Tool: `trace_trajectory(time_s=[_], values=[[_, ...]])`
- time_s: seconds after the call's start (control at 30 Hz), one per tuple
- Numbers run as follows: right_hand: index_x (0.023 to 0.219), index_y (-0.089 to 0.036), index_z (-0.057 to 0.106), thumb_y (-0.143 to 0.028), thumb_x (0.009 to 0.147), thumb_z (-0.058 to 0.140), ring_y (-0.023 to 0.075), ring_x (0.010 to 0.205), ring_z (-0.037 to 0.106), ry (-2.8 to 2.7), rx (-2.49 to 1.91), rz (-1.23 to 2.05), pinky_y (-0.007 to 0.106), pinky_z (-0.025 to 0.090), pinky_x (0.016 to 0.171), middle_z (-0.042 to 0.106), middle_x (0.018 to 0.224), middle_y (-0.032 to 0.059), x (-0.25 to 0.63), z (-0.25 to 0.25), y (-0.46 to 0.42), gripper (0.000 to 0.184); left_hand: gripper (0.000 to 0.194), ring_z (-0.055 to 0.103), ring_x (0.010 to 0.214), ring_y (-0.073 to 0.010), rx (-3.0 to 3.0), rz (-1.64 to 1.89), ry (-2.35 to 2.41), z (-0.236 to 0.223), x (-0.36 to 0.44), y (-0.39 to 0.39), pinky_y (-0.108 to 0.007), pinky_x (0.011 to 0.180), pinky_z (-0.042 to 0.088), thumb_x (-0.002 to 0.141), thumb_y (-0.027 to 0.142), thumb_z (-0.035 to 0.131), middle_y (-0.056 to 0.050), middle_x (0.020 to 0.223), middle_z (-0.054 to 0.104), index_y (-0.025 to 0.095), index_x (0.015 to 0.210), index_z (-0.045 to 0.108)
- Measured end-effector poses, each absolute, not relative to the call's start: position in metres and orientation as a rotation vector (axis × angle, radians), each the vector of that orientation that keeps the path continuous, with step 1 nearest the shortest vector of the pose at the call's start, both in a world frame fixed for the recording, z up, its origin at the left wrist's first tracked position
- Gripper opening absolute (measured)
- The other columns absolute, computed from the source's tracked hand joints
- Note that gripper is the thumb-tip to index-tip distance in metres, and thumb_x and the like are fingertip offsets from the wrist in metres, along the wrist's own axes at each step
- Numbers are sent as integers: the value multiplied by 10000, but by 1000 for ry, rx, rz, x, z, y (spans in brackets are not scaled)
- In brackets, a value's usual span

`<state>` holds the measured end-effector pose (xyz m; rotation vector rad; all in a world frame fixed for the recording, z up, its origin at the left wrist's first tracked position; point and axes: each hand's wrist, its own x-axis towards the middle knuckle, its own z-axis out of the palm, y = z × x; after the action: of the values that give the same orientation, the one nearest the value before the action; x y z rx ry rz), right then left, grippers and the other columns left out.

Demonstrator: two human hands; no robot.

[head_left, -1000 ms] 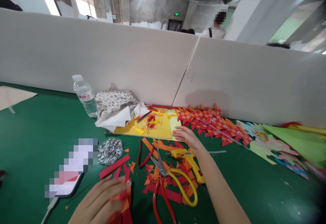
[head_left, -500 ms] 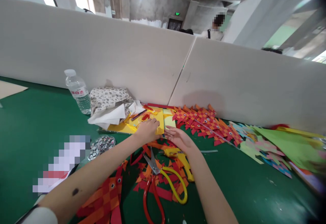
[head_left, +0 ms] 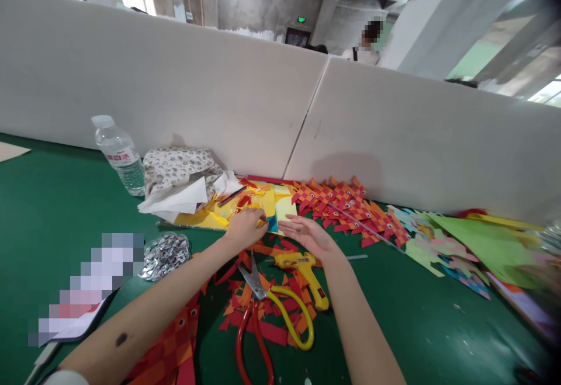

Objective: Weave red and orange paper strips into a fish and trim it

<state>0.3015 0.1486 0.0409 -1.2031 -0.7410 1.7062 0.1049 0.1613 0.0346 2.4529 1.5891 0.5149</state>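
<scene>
My left hand (head_left: 246, 227) has its fingers closed at the lower edge of a yellow paper sheet (head_left: 205, 219); part of the grip is hidden. A bit of blue paper (head_left: 272, 222) shows beside its fingertips. My right hand (head_left: 309, 236) is open, fingers stretched out over the pale yellow-green paper (head_left: 286, 208). Just below the hands lies a yellow hot glue gun (head_left: 309, 274). Scissors (head_left: 258, 292) with one red and one yellow handle lie with blades parted on red and orange paper scraps (head_left: 243, 302). A woven paper fish (head_left: 169, 344) is partly under my left forearm.
A water bottle (head_left: 120, 157) and a patterned cloth pouch (head_left: 179, 169) stand at the back left. Nearer is a bag of googly eyes (head_left: 165, 255). Several woven red-orange fish (head_left: 350, 204) and green paper (head_left: 486, 245) lie rightward. A white partition (head_left: 197, 93) bounds the green table (head_left: 394, 315).
My left hand has shifted slightly left and down, and blue paper now shows beside the yellow sheet. My right hand stays open. The whole view has shifted a little.
</scene>
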Motion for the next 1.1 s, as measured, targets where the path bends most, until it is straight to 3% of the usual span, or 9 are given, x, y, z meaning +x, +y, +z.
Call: trace_trajectory(time_s=[0.1,0.27,0.5,0.93,1.1], values=[[957,-117,560,-156,796,525,215,880,685,-747,-1212,1699,358,493,898,714,895,139,301,40,148,169,238,616,888,-238,2426,518,1645,38,112,161,-307,700,452,830,352,481,-83,944,666,197,949,617],[945,-142,559,-129,773,555,200,841,691,-778,-1217,1676,356,509,877,718,882,104,300,38,148,172,252,554,1029,-275,2426,535,1644,47,123,162,-337,780,441,824,324,470,-115,974,654,177,913,653],[871,-139,573,-146,785,538,200,769,701,-826,-1279,1677,338,533,803,726,765,113,297,39,145,93,178,642,799,-224,2260,478,1642,46,119,163,-284,651,458,737,283,545,-52,827,711,216,802,696],[906,-153,579,-168,762,579,188,777,688,-825,-1308,1699,311,532,752,715,802,97,289,34,145,145,225,645,743,-183,2029,578,1509,30,100,166,-234,568,409,722,426,599,-10,785,729,234,741,715],[926,-162,576,-203,822,551,162,795,671,-840,-1379,1621,285,522,759,697,860,87,290,36,144,114,249,644,734,-180,1961,653,1447,25,90,167,-230,570,411,728,452,594,-6,746,723,229,717,703]])
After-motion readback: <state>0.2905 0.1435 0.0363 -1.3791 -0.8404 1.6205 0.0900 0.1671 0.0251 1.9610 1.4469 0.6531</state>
